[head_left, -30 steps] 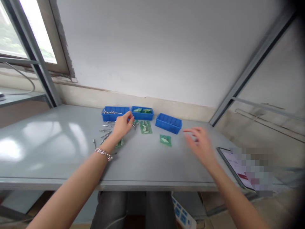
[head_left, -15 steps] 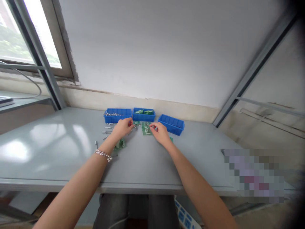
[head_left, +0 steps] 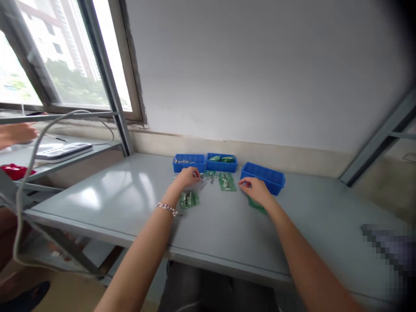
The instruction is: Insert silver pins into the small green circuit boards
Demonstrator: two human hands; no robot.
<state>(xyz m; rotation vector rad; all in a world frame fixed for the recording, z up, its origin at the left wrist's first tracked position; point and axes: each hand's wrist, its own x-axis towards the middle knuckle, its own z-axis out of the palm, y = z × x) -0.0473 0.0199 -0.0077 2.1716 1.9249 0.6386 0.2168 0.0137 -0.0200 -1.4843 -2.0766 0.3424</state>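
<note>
My left hand [head_left: 188, 177] is over the loose metal pin-like pieces [head_left: 210, 177], fingers curled and pressed together; whatever is between them is too small to make out. Just below it lies a green packet [head_left: 189, 199] with pale metal pieces showing. My right hand [head_left: 256, 190] hovers in front of the right blue bin [head_left: 268, 174], its fingers bent together; anything in them is hidden. Left of its fingertips, apart from them, another green packet [head_left: 226, 182] lies flat with metal pieces on or in it. A third green packet [head_left: 256, 205] is partly covered by my right hand.
The left blue bin [head_left: 189, 166] holds metal pieces, and the middle blue bin [head_left: 222, 167] holds green packets. At far left are another person's hand [head_left: 17, 133], a white flat device [head_left: 65, 150] and a cable [head_left: 20, 208]. A grey post [head_left: 121, 125] rises beside the table.
The view has swung left, bringing the other person's hand into sight. My right hand has shifted right, away from the flat green packet. My left hand stays near the loose metal pieces.
</note>
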